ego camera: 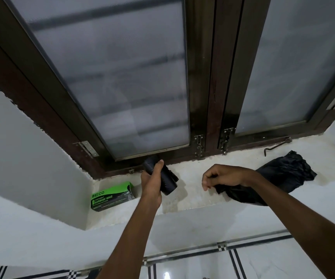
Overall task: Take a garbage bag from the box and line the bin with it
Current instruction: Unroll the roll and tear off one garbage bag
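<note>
Left hand (152, 183) around bag roll (163, 177)

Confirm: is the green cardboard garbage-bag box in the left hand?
No, the green cardboard garbage-bag box lies on the white sill, while the left hand grips a black roll of bags.
</note>
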A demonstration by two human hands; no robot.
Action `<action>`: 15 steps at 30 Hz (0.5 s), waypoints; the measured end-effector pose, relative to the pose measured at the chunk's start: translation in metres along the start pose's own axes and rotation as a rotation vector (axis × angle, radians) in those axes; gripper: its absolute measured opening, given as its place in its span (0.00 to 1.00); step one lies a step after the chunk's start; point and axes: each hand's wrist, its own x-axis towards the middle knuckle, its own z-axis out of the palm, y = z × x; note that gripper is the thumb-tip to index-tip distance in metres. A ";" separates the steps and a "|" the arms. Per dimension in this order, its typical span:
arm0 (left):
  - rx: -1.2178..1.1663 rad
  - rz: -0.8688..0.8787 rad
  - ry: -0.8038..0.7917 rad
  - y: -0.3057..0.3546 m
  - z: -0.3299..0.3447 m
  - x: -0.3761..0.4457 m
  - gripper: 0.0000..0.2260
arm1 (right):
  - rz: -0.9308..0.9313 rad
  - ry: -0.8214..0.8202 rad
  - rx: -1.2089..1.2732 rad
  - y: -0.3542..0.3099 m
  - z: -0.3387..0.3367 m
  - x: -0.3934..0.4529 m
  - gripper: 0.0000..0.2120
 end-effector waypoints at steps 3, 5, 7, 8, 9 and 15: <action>0.044 -0.002 -0.025 -0.003 -0.002 0.000 0.13 | -0.058 0.203 0.268 0.003 0.002 0.004 0.12; 0.087 -0.008 -0.055 -0.008 0.002 -0.004 0.14 | -0.104 0.363 0.579 -0.005 0.008 0.010 0.12; 0.109 -0.010 -0.063 -0.011 0.007 -0.007 0.11 | -0.179 0.443 0.938 -0.016 0.015 0.014 0.13; 0.108 -0.010 -0.069 -0.012 0.011 -0.009 0.09 | -0.206 0.467 1.100 -0.022 0.019 0.016 0.14; 0.096 -0.016 -0.077 -0.013 0.015 -0.011 0.08 | -0.221 0.491 1.237 -0.026 0.022 0.019 0.14; 0.094 -0.038 -0.038 -0.002 0.018 -0.010 0.14 | -0.083 0.670 0.693 -0.008 0.027 0.025 0.18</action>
